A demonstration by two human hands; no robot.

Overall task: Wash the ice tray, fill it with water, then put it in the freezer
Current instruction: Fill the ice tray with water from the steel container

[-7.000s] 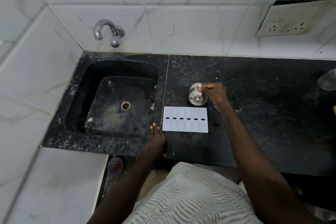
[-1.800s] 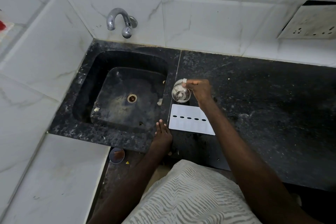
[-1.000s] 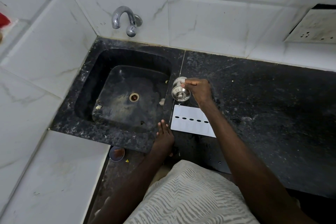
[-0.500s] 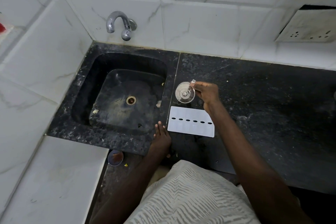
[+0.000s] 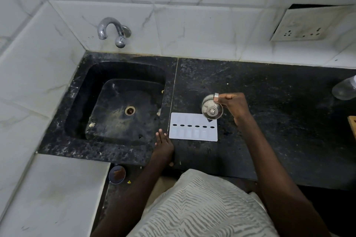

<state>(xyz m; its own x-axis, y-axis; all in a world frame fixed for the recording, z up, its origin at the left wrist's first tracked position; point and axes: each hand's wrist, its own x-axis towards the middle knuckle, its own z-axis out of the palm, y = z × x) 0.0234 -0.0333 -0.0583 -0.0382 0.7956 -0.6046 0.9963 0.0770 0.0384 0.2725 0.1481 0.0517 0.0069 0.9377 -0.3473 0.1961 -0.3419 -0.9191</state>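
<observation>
The white ice tray (image 5: 193, 127) lies flat on the black counter (image 5: 269, 102), 6 dark slots across. Right hand (image 5: 232, 105) grips a tipped glass (image 5: 212, 108) over its far right corner; left hand (image 5: 163, 145) rests open just beside it.

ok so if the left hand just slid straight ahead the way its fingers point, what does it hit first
The left hand lies flat on the counter edge, fingers pointing toward the back wall. The sink rim strip looks free ahead; the ice tray sits just right of that line and might be grazed.
</observation>
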